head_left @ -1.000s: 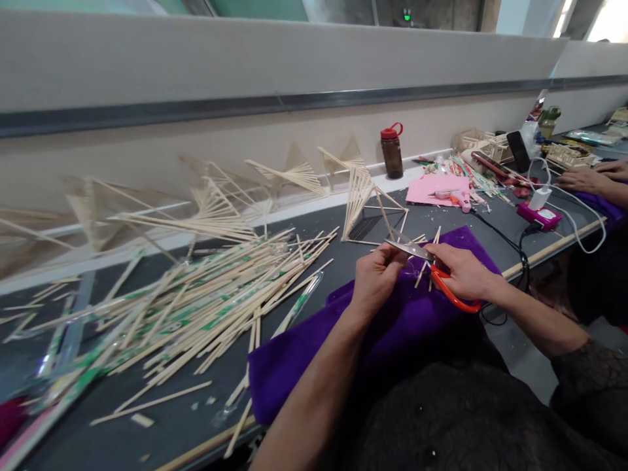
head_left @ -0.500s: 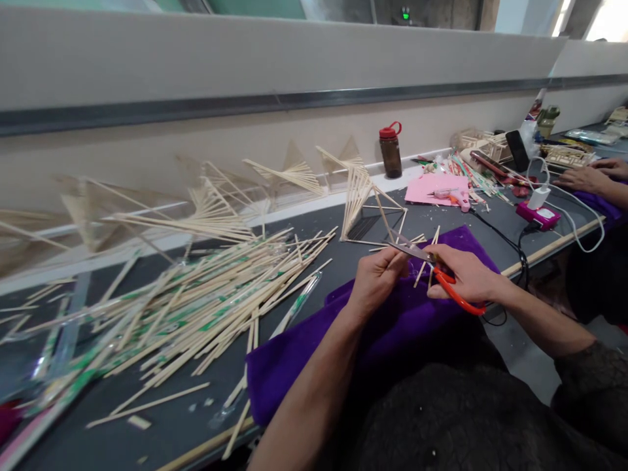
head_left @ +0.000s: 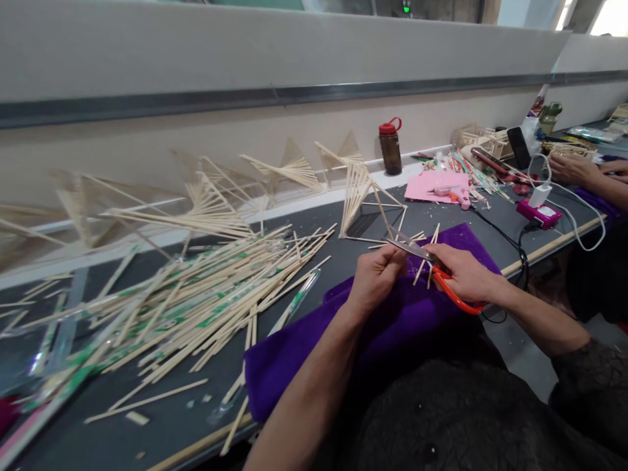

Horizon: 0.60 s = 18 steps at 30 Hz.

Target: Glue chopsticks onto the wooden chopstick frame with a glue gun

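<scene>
My right hand (head_left: pixel 461 268) grips scissors (head_left: pixel 454 291) with red-orange handles, their blades pointing left over the fingertips of my left hand (head_left: pixel 375 278). Those left fingers are pinched together; what lies between them is hidden. Under both hands a purple cloth (head_left: pixel 294 350) covers the table edge and my lap. Several short sticks (head_left: pixel 420 267) lie on the cloth beside the scissors. Just beyond my hands stands a frame of thin wooden sticks (head_left: pixel 354 196), fanned out on its left side.
A big pile of wooden sticks (head_left: pixel 230 294) with green-printed wrappers spreads to the left. Further stick models (head_left: pixel 201 212) line the wall. A brown bottle (head_left: pixel 390 150), a pink glue gun (head_left: pixel 454 193) and a magenta power box (head_left: pixel 538 212) with cables stand right. Another person's hands (head_left: pixel 574 170) are far right.
My hands and the scissors hold nearly the same place. The view has shifted very slightly. At far right, the other person's hands have moved a little.
</scene>
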Each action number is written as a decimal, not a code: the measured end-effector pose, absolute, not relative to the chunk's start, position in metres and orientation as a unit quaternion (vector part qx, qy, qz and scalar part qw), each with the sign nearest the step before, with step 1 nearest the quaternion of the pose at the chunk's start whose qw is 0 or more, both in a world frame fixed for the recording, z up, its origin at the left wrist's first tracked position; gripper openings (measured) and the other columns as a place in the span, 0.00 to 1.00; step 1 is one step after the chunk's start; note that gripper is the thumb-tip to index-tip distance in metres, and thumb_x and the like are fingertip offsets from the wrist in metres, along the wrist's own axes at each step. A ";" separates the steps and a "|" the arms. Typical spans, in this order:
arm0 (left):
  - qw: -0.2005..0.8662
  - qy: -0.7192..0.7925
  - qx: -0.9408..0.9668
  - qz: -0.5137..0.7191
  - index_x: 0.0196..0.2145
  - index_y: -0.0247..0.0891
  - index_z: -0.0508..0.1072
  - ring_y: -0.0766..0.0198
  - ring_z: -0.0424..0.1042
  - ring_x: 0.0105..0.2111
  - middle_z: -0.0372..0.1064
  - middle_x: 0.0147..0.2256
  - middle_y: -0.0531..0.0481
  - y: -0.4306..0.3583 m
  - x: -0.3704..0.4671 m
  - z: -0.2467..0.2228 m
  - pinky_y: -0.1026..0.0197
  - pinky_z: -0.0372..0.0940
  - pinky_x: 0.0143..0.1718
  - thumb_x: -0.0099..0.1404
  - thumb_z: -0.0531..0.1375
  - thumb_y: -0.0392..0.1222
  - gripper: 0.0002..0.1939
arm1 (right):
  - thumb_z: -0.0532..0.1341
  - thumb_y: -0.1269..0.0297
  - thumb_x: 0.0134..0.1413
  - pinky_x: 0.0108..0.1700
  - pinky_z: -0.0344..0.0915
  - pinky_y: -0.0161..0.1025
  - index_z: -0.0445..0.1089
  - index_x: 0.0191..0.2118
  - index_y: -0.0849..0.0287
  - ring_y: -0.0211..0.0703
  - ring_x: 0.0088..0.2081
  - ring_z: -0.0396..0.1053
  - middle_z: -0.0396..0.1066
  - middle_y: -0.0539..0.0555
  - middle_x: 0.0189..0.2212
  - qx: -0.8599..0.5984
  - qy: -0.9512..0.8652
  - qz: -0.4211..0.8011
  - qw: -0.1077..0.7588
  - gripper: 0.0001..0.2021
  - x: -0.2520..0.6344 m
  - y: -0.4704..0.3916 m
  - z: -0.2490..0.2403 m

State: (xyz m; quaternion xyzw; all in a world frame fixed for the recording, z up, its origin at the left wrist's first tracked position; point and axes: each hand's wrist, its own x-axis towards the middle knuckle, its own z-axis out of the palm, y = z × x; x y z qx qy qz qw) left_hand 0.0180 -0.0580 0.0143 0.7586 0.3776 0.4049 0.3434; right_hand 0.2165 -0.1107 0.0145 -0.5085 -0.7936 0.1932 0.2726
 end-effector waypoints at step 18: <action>0.325 0.399 0.723 0.461 0.24 0.39 0.74 0.68 0.68 0.24 0.71 0.22 0.55 -0.058 0.019 0.009 0.67 0.59 0.26 0.62 0.58 0.45 0.12 | 0.68 0.56 0.48 0.47 0.66 0.47 0.63 0.58 0.60 0.49 0.44 0.71 0.72 0.60 0.49 -0.543 -0.783 0.153 0.262 0.32 0.213 -0.113 0.020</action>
